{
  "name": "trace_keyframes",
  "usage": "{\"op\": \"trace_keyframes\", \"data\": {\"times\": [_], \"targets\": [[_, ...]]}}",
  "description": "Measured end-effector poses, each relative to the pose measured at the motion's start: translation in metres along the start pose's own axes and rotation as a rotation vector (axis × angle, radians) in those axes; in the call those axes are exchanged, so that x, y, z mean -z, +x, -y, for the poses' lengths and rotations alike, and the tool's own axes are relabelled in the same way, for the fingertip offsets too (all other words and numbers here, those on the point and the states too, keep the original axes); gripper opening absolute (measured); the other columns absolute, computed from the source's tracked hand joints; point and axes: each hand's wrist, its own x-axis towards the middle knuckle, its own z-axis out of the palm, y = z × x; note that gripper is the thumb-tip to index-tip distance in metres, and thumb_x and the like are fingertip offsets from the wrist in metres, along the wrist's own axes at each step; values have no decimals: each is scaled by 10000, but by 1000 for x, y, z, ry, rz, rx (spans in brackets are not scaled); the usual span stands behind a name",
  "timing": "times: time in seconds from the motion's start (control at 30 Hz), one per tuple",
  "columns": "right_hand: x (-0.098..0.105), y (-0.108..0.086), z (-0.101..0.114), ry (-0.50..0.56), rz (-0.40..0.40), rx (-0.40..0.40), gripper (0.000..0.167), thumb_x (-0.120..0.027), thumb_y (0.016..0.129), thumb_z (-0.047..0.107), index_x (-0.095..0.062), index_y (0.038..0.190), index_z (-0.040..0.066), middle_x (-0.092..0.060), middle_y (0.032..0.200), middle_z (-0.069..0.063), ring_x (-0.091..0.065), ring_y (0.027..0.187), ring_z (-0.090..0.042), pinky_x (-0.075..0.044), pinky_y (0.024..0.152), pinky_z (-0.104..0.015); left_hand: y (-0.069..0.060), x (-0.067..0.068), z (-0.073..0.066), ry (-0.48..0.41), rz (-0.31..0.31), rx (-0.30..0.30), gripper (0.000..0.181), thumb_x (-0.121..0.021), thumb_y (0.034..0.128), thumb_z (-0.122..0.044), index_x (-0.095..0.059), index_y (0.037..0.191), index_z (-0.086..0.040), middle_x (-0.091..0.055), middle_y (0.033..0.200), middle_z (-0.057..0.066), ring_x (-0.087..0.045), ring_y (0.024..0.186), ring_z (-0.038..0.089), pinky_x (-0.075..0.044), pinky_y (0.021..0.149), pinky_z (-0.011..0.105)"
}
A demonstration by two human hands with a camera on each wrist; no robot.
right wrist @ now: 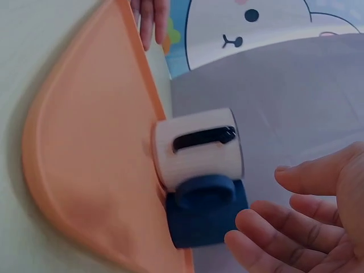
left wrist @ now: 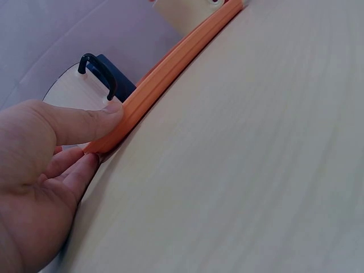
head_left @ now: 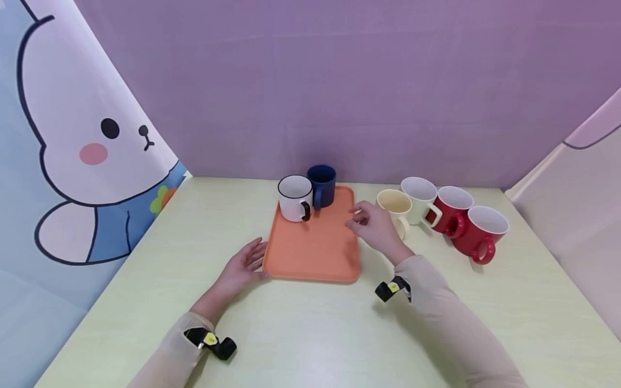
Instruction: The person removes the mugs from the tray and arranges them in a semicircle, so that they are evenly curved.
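Observation:
An orange tray [head_left: 310, 253] lies on the table. My left hand [head_left: 242, 264] is at its front left corner; in the left wrist view the thumb [left wrist: 94, 124] presses the rim, with the fingers against the side, so the corner is pinched. At the tray's back left stands a white mug [head_left: 294, 199] with a black rim and handle. Beside it is a dark blue mug [head_left: 326, 186], its handle towards me. Over the tray's right edge hovers my right hand [head_left: 375, 223], fingers loosely bent and holding nothing. A cream mug [head_left: 395, 207] is just right of that hand.
To the right of the cream mug, a pale green mug [head_left: 418, 196], a red mug [head_left: 448, 207] and another red mug [head_left: 477, 231] stand close together in a slanting row. A purple cloth backdrop [head_left: 339, 91] rises behind the table [head_left: 310, 328].

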Motion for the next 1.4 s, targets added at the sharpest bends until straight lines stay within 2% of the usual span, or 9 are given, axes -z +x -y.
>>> {"op": "trace_keyframes", "data": {"times": [0.13,0.3,0.67,1.0,1.2,1.4], "targets": [[-16,5,2,27,15,12,284,-739,855,45,-638,1103,-49,-719,861,-154,-683,767,-283,-579,700,-343,0,1,0,-9,6,2,906,-693,808,182,-185,1548,58,-309,1552,279,-358,1400,427,-403,1093,419],[-33,10,7,8,23,30,281,-745,847,63,-642,1095,-20,-734,878,-132,-683,787,-276,-576,758,-395,-1,0,0,-14,3,3,907,-688,802,195,-186,1546,64,-311,1550,283,-361,1398,428,-412,1087,406],[-67,29,5,38,31,29,305,-752,873,83,-625,1119,-45,-708,947,-130,-661,850,-264,-579,800,-386,-1,1,-2,-14,9,-3,911,-682,803,196,-174,1547,66,-301,1554,283,-351,1401,434,-414,1089,404],[-87,40,11,77,11,-29,297,-760,876,92,-611,1111,-13,-696,970,-130,-667,884,-269,-577,831,-368,-2,1,-2,-22,11,-2,910,-679,805,196,-165,1546,72,-293,1557,285,-348,1400,439,-437,1071,387],[-96,44,9,52,-27,-60,277,-760,883,109,-621,1102,12,-680,967,-112,-655,890,-251,-575,817,-355,-2,1,-2,-18,10,-1,913,-685,806,189,-167,1548,65,-295,1557,283,-350,1401,437,-423,1082,392],[-101,48,8,44,-42,-42,288,-753,889,117,-635,1127,6,-685,978,-129,-655,886,-260,-573,820,-356,-2,2,-2,-17,12,-6,911,-681,804,193,-171,1548,65,-294,1556,285,-346,1402,437,-419,1086,389]]}}
